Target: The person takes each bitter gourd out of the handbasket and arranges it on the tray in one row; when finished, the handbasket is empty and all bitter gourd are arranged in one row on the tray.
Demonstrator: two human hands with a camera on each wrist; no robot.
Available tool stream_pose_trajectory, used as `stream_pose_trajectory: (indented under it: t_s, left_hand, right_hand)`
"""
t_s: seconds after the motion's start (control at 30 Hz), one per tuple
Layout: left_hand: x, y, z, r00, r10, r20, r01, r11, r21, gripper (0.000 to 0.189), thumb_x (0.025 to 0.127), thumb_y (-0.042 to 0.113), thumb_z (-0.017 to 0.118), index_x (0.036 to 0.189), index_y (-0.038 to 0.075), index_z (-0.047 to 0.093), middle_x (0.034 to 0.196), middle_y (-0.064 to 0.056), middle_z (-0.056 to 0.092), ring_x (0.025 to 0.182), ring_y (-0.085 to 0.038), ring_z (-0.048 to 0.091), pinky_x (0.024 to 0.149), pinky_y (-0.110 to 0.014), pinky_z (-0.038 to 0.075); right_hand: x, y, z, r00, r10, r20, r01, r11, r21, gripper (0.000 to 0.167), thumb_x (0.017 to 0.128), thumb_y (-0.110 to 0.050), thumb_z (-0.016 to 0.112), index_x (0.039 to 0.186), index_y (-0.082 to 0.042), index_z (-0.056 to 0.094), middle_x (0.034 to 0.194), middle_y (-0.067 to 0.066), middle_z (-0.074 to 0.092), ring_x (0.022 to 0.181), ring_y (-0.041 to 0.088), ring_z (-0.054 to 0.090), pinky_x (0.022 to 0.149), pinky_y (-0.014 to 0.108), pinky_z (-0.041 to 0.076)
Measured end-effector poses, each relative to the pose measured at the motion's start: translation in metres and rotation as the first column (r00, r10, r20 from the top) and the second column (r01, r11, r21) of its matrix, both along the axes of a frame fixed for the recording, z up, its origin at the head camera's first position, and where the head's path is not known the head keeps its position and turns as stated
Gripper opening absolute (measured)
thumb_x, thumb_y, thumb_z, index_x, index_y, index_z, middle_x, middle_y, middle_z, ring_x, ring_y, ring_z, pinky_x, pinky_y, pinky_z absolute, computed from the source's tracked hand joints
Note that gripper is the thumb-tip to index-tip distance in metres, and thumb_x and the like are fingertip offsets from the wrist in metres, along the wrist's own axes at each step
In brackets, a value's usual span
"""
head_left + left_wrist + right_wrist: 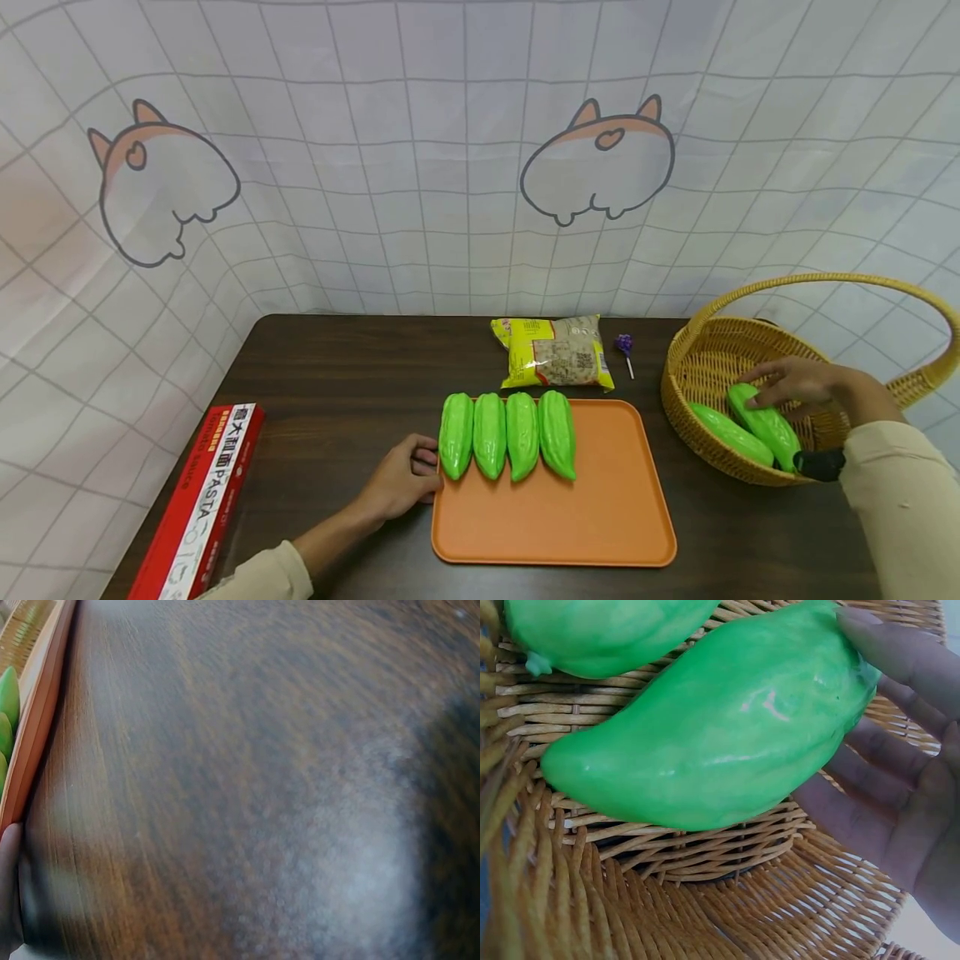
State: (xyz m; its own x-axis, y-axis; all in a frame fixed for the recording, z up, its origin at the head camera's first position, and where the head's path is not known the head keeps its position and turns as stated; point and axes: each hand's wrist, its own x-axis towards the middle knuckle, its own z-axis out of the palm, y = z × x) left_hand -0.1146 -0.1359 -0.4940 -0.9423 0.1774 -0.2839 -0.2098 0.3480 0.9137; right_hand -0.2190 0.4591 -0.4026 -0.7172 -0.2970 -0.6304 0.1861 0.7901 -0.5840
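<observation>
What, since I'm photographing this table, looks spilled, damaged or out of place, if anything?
Nothing looks spilled or damaged. Mildly odd, perhaps: the purple-topped lollipop with a white stick lies loose beside the yellow plastic bag, while four glossy green elongated fruits lie in a row on the orange rectangular tray.

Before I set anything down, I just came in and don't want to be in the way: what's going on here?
A person's right grip holds a green fruit in the basket, beside a second fruit. Their left grip touches the left edge of the tray, where four more fruits lie in a row. Behind the tray is a bag.
</observation>
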Motion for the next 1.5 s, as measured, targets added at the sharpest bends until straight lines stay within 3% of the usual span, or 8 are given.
stream_pose_trajectory:
  t_s: [0.2,0.47,0.63,0.97,1.2,1.5]
  left_hand:
    - [0.001,-0.001,-0.002,1.0,0.0,0.007,0.0,1.0,0.008,0.057,0.074,-0.001,0.072,0.128,-0.003,0.054,0.112,-0.016,0.057,0.088,-0.019,0.064,0.065,-0.034,0.063]
    - [0.0,-0.001,-0.002,1.0,-0.002,-0.004,0.002,1.0,0.01,0.057,0.074,-0.002,0.072,0.128,-0.003,0.054,0.112,-0.016,0.057,0.088,-0.019,0.064,0.064,-0.034,0.063]
    - [0.001,-0.001,-0.002,1.0,-0.005,-0.001,0.005,1.0,0.005,0.056,0.075,-0.001,0.073,0.128,-0.003,0.054,0.112,-0.016,0.058,0.088,-0.019,0.064,0.065,-0.034,0.063]
    - [0.002,-0.002,-0.001,1.0,-0.003,-0.01,0.003,1.0,-0.002,0.055,0.076,-0.001,0.072,0.127,-0.004,0.054,0.112,-0.017,0.058,0.088,-0.019,0.064,0.065,-0.033,0.063]
    - [0.001,-0.003,-0.002,1.0,-0.002,-0.004,0.002,1.0,0.005,0.055,0.075,-0.001,0.072,0.127,-0.003,0.054,0.112,-0.016,0.058,0.088,-0.019,0.064,0.065,-0.033,0.063]
    - [-0.001,-0.001,-0.001,1.0,-0.007,0.0,0.007,1.0,0.004,0.056,0.076,0.0,0.073,0.128,-0.003,0.054,0.112,-0.016,0.059,0.088,-0.019,0.063,0.065,-0.034,0.063]
  right_hand:
    - [0.001,0.0,0.001,0.999,-0.013,-0.036,0.013,1.0,-0.003,0.074,0.097,-0.028,0.065,0.149,0.012,0.031,0.139,0.039,0.045,0.123,0.045,0.055,0.091,0.053,0.058]
    - [0.0,0.001,0.001,0.997,-0.039,-0.069,0.035,0.998,-0.052,0.076,0.099,-0.028,0.063,0.152,0.01,0.025,0.151,0.044,0.023,0.121,0.038,0.059,0.094,0.054,0.056]
    - [-0.001,0.001,0.003,0.996,-0.054,-0.069,0.048,0.996,-0.076,0.075,0.099,-0.03,0.061,0.153,0.008,0.025,0.152,0.043,0.024,0.119,0.033,0.061,0.097,0.055,0.055]
    - [0.002,0.0,0.015,0.981,-0.047,-0.188,0.04,0.998,-0.042,0.071,0.102,-0.034,0.057,0.154,0.004,0.028,0.149,0.043,0.031,0.13,0.054,0.046,0.093,0.053,0.057]
    - [0.006,-0.001,0.021,0.969,-0.03,-0.244,0.024,0.999,-0.025,0.067,0.104,-0.034,0.053,0.154,0.003,0.028,0.148,0.044,0.03,0.128,0.054,0.048,0.09,0.052,0.058]
    - [0.016,-0.004,0.035,0.965,-0.055,-0.257,0.047,0.998,-0.038,0.068,0.104,-0.038,0.05,0.155,0.002,0.027,0.151,0.042,0.027,0.125,0.051,0.052,0.086,0.05,0.06]
